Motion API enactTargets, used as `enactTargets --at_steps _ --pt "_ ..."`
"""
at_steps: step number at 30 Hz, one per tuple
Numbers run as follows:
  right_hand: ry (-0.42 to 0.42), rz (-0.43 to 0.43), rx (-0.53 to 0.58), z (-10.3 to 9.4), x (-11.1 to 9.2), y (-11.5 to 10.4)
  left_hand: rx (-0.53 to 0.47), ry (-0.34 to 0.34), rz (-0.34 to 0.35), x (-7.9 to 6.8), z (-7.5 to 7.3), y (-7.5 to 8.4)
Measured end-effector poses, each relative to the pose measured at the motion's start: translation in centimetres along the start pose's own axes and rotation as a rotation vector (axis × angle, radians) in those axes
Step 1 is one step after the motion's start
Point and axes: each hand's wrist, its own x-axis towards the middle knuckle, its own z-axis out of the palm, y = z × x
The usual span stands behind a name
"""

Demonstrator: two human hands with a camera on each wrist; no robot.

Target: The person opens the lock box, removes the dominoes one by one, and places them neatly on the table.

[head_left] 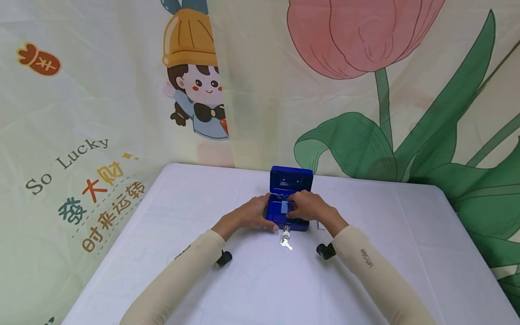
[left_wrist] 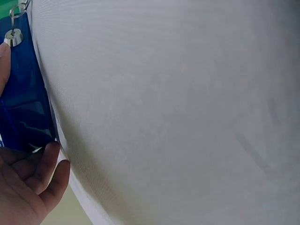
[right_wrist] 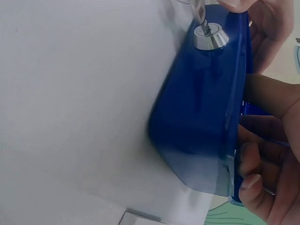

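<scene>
glossy blue box (head_left: pixel 277 204), lid (head_left: pixel 291 179) up, keyed silver lock (right_wrist: pixel 210 36), near head-view centre; left hand (head_left: pixel 256 212) grips it, right hand (head_left: pixel 309 205) reaches inside, hold unclear.

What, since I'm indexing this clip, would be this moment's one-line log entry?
blue box: lid open; left grip: holding box's left side; right grip: at interior, by light-blue piece; key: in front lock
</scene>
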Motion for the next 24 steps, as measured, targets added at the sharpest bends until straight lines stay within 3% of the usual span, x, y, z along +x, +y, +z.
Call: enactTargets --at_steps 10,17,24 --pt "-0.008 -0.001 -0.055 0.3 0.5 -0.3 -0.004 0.002 -0.011 0.0 -0.1 0.0" --pt "-0.021 0.002 -0.078 0.4 0.9 -0.6 -0.008 0.014 0.033 -0.2 -0.2 0.2" --pt "-0.028 -0.001 -0.101 0.6 1.2 -0.7 -0.002 0.005 0.031 -0.1 -0.2 0.1"
